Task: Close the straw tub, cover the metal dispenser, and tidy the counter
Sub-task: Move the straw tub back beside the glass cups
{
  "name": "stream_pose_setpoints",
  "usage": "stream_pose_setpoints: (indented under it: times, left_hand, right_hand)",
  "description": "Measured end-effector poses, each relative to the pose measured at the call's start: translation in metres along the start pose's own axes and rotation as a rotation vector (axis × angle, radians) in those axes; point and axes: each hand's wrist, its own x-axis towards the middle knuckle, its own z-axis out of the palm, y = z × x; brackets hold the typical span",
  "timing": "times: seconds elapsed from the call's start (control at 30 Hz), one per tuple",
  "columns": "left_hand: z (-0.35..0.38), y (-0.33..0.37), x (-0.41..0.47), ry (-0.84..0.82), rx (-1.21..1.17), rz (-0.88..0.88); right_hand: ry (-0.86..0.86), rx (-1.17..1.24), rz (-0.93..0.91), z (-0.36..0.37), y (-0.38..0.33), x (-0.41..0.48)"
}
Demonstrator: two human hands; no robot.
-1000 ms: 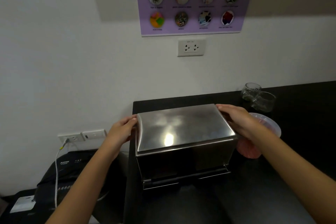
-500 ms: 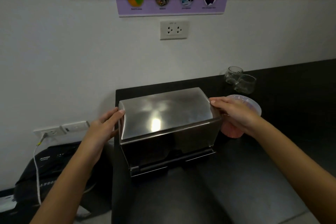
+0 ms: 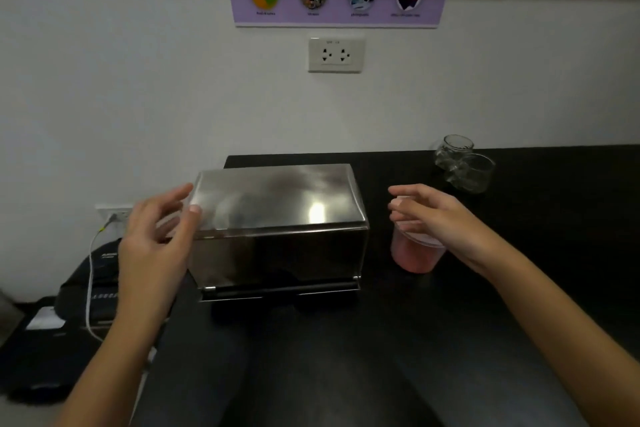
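While lid sits on metal dispenser [image 3: 277,218], both hands hover empty, fingers spread: left hand [image 3: 156,229], right hand [image 3: 433,215].

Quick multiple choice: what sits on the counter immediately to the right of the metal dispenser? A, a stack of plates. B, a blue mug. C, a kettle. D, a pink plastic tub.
D: a pink plastic tub stands on the black counter just right of the metal dispenser, partly hidden behind the open right hand.
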Motion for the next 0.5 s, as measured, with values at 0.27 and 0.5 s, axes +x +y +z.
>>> stream_pose_setpoints:
  times: [0.27,0.5]
  left_hand:
    - [0.084,0.043,-0.057,-0.320,-0.288,0.026]
    - [0.164,0.022,-0.086,-0.740,-0.358,-0.109]
  right_hand:
    - [0.057,0.027,-0.013,-0.068,0.019,-0.023]
    - [0.181,-0.037,0.110,-0.108,0.050,-0.032]
